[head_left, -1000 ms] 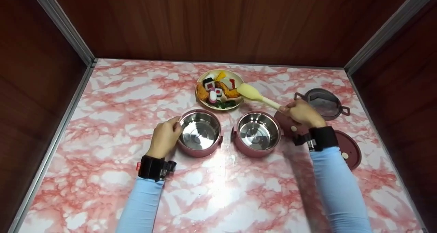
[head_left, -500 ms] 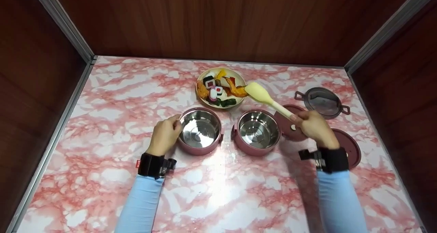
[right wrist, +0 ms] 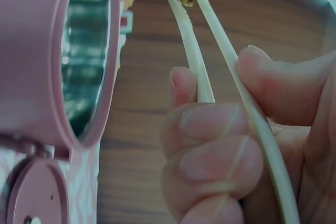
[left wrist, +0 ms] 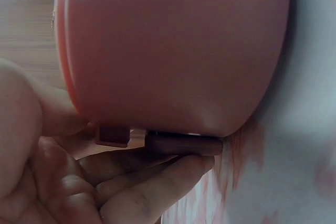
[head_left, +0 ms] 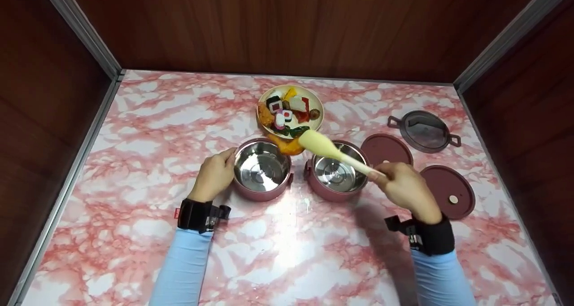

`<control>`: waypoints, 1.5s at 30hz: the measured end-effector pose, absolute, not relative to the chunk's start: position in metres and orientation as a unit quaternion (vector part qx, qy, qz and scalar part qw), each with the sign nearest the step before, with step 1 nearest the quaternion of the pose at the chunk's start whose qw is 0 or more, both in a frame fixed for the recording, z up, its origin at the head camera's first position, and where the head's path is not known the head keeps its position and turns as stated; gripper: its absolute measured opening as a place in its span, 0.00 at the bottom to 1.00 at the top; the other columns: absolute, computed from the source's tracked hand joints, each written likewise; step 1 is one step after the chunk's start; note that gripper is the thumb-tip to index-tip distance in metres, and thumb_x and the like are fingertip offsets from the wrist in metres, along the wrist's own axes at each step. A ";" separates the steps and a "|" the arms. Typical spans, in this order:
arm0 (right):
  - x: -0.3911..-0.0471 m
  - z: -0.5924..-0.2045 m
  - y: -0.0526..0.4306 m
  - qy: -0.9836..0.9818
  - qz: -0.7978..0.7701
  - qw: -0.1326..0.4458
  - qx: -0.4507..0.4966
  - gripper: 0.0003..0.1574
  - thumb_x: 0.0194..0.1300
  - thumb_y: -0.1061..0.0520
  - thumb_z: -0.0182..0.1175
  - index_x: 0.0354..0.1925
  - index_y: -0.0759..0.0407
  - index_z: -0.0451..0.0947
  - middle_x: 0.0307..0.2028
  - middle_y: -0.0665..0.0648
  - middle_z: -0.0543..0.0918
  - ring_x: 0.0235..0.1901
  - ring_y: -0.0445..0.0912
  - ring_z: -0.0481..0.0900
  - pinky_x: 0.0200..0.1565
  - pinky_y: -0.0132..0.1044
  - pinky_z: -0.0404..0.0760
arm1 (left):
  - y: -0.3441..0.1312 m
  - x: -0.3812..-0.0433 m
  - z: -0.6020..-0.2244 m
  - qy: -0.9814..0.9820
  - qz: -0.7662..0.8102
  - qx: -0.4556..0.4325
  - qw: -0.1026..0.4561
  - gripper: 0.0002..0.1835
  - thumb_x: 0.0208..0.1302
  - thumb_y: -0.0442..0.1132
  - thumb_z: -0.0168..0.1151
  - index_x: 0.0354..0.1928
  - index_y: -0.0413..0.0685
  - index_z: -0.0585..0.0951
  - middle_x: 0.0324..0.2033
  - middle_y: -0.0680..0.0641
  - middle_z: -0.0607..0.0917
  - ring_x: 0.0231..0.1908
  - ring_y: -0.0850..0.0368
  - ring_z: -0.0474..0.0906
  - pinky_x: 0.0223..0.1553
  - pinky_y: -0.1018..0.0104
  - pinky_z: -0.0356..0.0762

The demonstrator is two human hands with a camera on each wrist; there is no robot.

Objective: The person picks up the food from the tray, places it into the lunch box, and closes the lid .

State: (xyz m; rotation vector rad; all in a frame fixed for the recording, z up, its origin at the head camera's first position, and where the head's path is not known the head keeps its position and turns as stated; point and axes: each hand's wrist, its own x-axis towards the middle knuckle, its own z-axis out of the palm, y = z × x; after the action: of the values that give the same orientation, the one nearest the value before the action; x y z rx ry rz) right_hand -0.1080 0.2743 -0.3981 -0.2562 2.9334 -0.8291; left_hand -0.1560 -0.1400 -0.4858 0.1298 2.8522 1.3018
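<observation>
My left hand (head_left: 214, 176) holds the left side of a pink steel-lined pot (head_left: 260, 195). In the left wrist view its fingers (left wrist: 147, 190) lie against the pot's side handle, the thumb near the rim. My right hand (head_left: 406, 187) grips pale yellow tongs (head_left: 320, 144), whose tips pinch an orange-brown toy food piece (head_left: 290, 147). That piece hangs between the plate and the left pot's far rim. A second pink pot (head_left: 334, 194) stands below the tongs. Behind the pots, a cream plate (head_left: 316, 98) bears toy sushi, green pieces and other toy foods.
Two dark pink lids, one (head_left: 388, 148) beside the right pot and another (head_left: 441, 185) nearer the right edge, lie on the marbled table (head_left: 134, 252). A grey two-handled pan (head_left: 426, 133) sits at the back right. Brown wood-look walls (head_left: 287, 32) enclose the table.
My right hand has drawn the tongs toward me, lifting the orange-brown piece off the plate and bringing it left toward the left pot. My left hand stays on that pot.
</observation>
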 end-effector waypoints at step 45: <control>-0.132 -0.311 0.157 0.973 0.093 0.145 -0.155 0.24 0.62 0.37 0.58 0.20 0.51 0.77 0.21 0.55 0.77 0.20 0.53 0.76 0.24 0.56 0.76 | -0.136 -0.156 -0.485 0.909 0.413 0.047 0.023 0.21 0.76 0.37 0.46 0.66 0.40 0.75 0.61 0.37 0.78 0.61 0.38 0.73 0.65 0.47 0.67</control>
State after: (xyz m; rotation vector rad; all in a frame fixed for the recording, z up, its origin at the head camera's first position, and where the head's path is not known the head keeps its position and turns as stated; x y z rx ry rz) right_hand -0.1324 0.1572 -0.3111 -0.4454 2.8028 0.2683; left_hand -0.1562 -0.1363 -0.4852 0.1440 2.8158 1.2797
